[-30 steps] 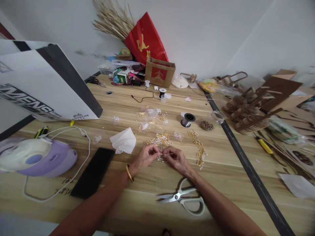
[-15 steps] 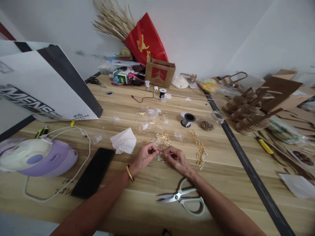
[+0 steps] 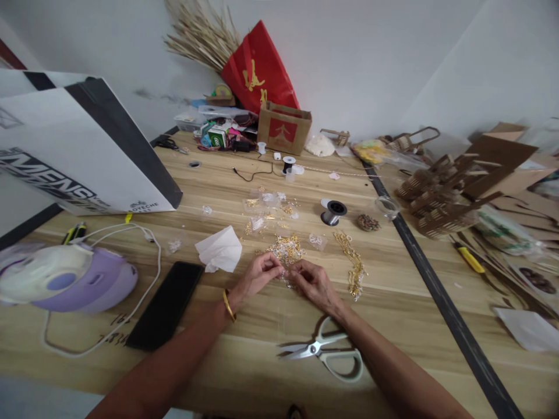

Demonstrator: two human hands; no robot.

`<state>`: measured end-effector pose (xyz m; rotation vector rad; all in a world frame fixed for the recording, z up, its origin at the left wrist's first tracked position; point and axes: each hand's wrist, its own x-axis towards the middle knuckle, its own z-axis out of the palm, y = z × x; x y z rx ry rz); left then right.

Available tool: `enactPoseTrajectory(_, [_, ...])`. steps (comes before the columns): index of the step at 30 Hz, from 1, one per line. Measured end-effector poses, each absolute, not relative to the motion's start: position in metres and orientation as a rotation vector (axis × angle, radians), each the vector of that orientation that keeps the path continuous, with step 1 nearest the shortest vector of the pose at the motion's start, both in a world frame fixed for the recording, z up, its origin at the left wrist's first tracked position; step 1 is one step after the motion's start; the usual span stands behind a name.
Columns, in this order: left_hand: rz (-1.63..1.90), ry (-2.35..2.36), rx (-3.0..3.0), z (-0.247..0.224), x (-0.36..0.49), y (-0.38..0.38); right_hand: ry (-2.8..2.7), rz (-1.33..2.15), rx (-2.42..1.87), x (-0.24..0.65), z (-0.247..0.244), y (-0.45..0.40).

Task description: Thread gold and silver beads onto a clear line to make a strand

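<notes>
My left hand (image 3: 261,272), with a gold bangle (image 3: 229,306) at its wrist, is closed in a pinch. Facing it, my right hand (image 3: 313,281) pinches too, the fingertips of both nearly meeting. Whatever they hold is too small to make out. Just beyond the fingers lies a heap of gold and silver beads (image 3: 286,247), partly hidden by them. To the right of my right hand rests a bundle of gold chains (image 3: 354,265). Scissors with pale handles (image 3: 321,349) lie spread on the table below my right wrist.
A black phone (image 3: 166,305) and a white tissue (image 3: 219,249) lie on the left, near a purple and white device (image 3: 70,279) with a cable. Beyond the beads stand a wire spool (image 3: 334,213) and small bags of findings (image 3: 268,201). Woven baskets (image 3: 441,198) stand at right.
My fingertips have come slightly closer together over the near edge of the bead heap. The things on the table lie as before.
</notes>
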<state>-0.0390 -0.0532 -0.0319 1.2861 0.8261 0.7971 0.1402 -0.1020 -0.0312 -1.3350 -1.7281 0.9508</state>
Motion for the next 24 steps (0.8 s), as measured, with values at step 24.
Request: enactPoseTrajectory(24, [0.811, 0.855, 1.426, -0.034, -0.036, -0.056, -2.025, 0.555, -1.265, 0.134, -0.018, -0.108])
